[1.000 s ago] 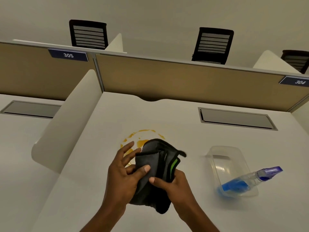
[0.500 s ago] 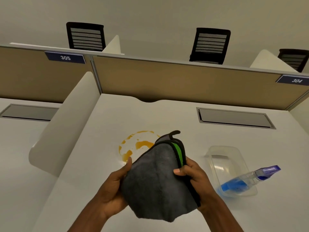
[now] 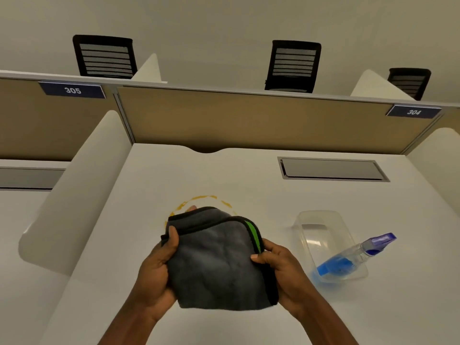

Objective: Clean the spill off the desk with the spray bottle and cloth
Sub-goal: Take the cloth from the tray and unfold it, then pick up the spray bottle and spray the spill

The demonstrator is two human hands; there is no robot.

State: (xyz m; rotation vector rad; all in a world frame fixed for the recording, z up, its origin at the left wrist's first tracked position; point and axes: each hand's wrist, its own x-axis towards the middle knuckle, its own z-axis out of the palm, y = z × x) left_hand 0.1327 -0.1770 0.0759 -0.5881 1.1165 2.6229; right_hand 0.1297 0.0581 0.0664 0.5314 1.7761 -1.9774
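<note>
A folded grey cloth point(image 3: 216, 262) with black edging and a green tag is held above the white desk point(image 3: 154, 190). My left hand point(image 3: 154, 272) grips its left side and my right hand point(image 3: 281, 272) grips its right side. Just beyond the cloth lies an orange-yellow spill point(image 3: 204, 198), mostly hidden by the cloth, with only its far arc showing. A clear spray bottle point(image 3: 353, 255) with blue liquid and a purple nozzle lies tilted in a clear plastic tub point(image 3: 321, 220) to the right.
A grey cable flap point(image 3: 332, 169) is set into the desk at the back right. White curved side dividers point(image 3: 74, 195) and a tan back partition point(image 3: 249, 120) enclose the desk. Black chairs point(image 3: 293, 66) stand behind it.
The cloth went from bunched between both hands to spread and folded flat. It has moved forward so it now covers most of the spill.
</note>
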